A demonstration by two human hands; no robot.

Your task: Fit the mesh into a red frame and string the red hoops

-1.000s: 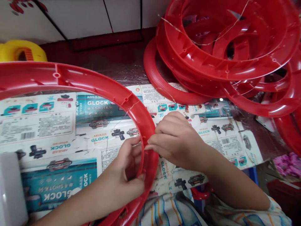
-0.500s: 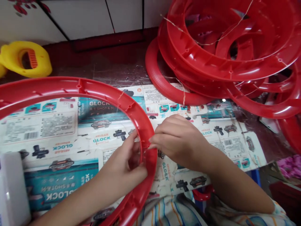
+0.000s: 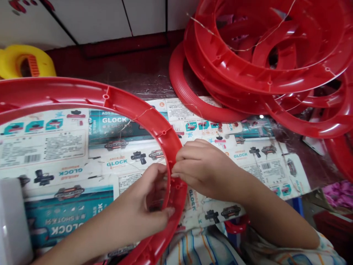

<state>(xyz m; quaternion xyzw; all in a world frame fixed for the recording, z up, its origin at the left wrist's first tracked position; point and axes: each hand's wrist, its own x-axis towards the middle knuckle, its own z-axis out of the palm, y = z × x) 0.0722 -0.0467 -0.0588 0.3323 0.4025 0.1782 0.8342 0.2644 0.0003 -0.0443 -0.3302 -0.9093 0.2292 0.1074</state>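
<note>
A large red plastic ring (image 3: 143,117), its ribbed channel side facing up, fills the left of the view. My left hand (image 3: 150,206) grips its right part, thumb on the channel and fingers round the inner edge. My right hand (image 3: 201,173) is at the outer edge, its thumb and fingertips pinched together inside the channel. Whatever they hold is too small or hidden to make out. A thin pale strand crosses the ring at its upper right.
Flattened printed cardboard (image 3: 116,147) covers the table (image 3: 118,73). A pile of red rings (image 3: 228,77) with loose thin wire stands at the back right. A yellow plastic part (image 3: 41,64) lies back left, and a pale box (image 3: 13,221) at the left edge. Pink material (image 3: 338,197) shows lower right.
The red ring has shifted and turned slightly, its far edge moving up and away. Both hands stay on it, and my right fingertips remain pinched at the channel.
</note>
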